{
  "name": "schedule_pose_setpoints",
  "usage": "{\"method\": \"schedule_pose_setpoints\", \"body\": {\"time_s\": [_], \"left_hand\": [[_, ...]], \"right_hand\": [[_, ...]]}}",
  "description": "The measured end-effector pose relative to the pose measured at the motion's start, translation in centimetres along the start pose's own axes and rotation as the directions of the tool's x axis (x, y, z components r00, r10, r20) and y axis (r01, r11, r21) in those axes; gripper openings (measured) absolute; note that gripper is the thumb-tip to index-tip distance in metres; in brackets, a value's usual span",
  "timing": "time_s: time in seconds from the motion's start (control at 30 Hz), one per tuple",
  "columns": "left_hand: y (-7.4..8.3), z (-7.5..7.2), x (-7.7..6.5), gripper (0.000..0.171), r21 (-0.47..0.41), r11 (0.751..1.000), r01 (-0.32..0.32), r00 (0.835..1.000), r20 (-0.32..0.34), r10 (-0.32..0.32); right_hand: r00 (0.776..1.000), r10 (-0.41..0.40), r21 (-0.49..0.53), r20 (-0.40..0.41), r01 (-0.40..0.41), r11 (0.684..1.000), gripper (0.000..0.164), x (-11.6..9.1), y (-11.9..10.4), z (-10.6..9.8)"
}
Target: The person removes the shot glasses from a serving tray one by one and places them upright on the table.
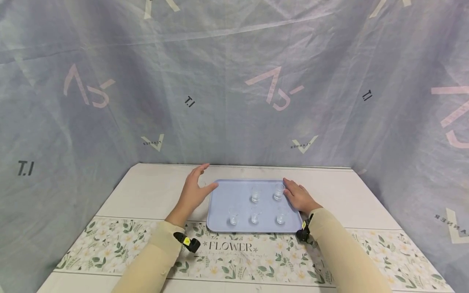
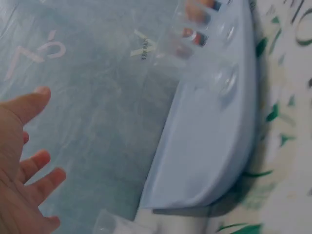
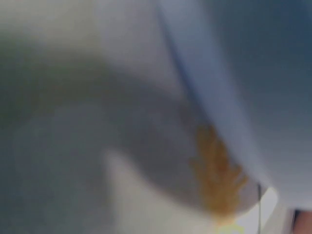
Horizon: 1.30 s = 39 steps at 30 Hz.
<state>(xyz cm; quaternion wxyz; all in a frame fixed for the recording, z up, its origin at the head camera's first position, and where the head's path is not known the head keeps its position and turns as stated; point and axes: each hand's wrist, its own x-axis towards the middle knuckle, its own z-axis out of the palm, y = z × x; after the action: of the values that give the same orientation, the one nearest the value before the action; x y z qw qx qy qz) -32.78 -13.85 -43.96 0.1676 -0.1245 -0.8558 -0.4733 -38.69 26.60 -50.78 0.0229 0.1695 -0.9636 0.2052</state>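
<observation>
A light blue rectangular tray [image 1: 223, 203] lies on the table and bears several small clear cups [image 1: 255, 218]. My left hand [image 1: 190, 193] is off the tray's left edge, its fingers spread and thumb close to the back left corner. In the left wrist view, that hand holds nothing, and another clear cup [image 2: 114, 223] shows beside the tray's end. My right hand [image 1: 299, 197] rests along the tray's right rim, fingertips right by the back right cup [image 1: 279, 192]. The right wrist view is blurred and mostly filled by the tray's edge [image 3: 229, 107].
A white table covering [image 1: 165, 177] with a floral band [image 1: 113, 240] and the word FLOWER lies under the tray. Grey-blue printed sheets [image 1: 220, 81] hang behind and at both sides. Each wrist wears a small black camera [image 1: 188, 243].
</observation>
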Motion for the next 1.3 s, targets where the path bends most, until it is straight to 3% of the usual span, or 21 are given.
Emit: {"method": "schedule_pose_setpoints", "body": {"time_s": [0.13, 0.23, 0.4, 0.53, 0.67, 0.87, 1.3], "left_hand": [[0.2, 1.3, -0.9, 0.070, -0.103, 0.995, 0.006, 0.996, 0.093, 0.003], [0.1, 2.3, -1.7, 0.070, -0.155, 0.987, 0.045, 0.983, 0.182, -0.016], [-0.3, 3.6, -2.8, 0.070, -0.223, 0.971, 0.089, 0.940, 0.342, -0.008], [-0.8, 4.4, -3.3, 0.075, -0.202, 0.979, 0.034, 0.893, 0.446, 0.061], [-1.2, 4.9, -3.5, 0.073, -0.187, 0.982, -0.002, 0.862, 0.498, 0.097], [-1.6, 5.4, -3.7, 0.063, -0.224, 0.974, 0.012, 0.847, 0.519, 0.109], [-2.0, 5.7, -4.1, 0.041, -0.182, 0.982, 0.043, 0.855, 0.515, 0.058]], "right_hand": [[1.000, -0.006, -0.002, -0.002, 0.006, 1.000, 0.057, 0.1, 0.1, 0.0], [1.000, -0.013, -0.009, -0.008, 0.013, 1.000, 0.057, 0.2, 0.2, 0.2], [1.000, -0.012, -0.023, -0.012, 0.012, 1.000, 0.058, 0.2, 0.3, 0.3], [1.000, 0.002, -0.019, -0.005, -0.002, 1.000, 0.058, 0.2, 0.4, 0.3], [1.000, 0.001, -0.020, -0.013, -0.001, 1.000, 0.058, 0.4, 0.5, 0.4], [1.000, 0.009, -0.021, -0.014, -0.009, 1.000, 0.059, 0.6, 0.7, 0.6], [0.999, 0.035, -0.018, 0.013, -0.035, 0.999, 0.059, 0.3, 0.0, 0.2]]}}
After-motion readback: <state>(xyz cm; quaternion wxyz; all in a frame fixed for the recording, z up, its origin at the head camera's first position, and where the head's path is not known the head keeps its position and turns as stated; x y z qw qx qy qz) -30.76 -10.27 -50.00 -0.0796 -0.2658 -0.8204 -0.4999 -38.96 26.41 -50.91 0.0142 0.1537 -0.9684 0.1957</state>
